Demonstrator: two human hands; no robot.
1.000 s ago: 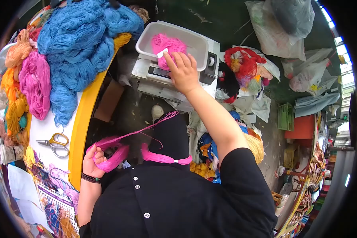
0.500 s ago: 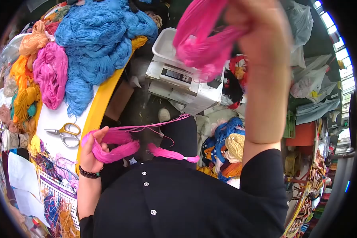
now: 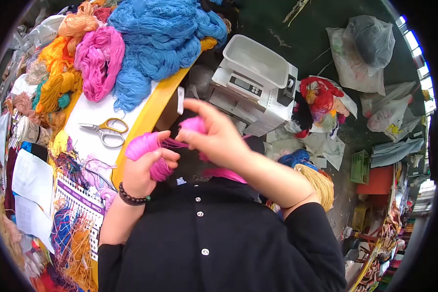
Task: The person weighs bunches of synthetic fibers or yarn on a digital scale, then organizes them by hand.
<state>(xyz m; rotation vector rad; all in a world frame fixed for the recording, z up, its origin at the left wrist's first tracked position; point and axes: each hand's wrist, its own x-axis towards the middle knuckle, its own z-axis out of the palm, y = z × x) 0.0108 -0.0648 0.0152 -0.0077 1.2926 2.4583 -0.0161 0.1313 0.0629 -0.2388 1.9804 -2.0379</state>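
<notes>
My left hand [image 3: 143,170] is wrapped round a bundle of pink yarn [image 3: 143,146], in front of my chest. Just to its right, my right hand [image 3: 216,136] holds another part of the pink yarn [image 3: 193,125], its index finger raised. Pink strands run between the two hands. More pink yarn [image 3: 225,174] lies across my lap, partly hidden behind my right forearm. Scissors [image 3: 104,130] with one yellow and one grey handle rest on the white tabletop beside my left hand.
Blue yarn [image 3: 155,39], a pink skein [image 3: 100,61] and orange yarn [image 3: 58,92] cover the yellow-edged table [image 3: 153,112]. A scale with a white tray [image 3: 255,61] stands ahead. Plastic bags [image 3: 365,53] and a green basket [image 3: 360,166] are at the right.
My right hand has come down from high on the right to beside my left hand, bringing its pink yarn. The view has shifted, showing the whole scale tray.
</notes>
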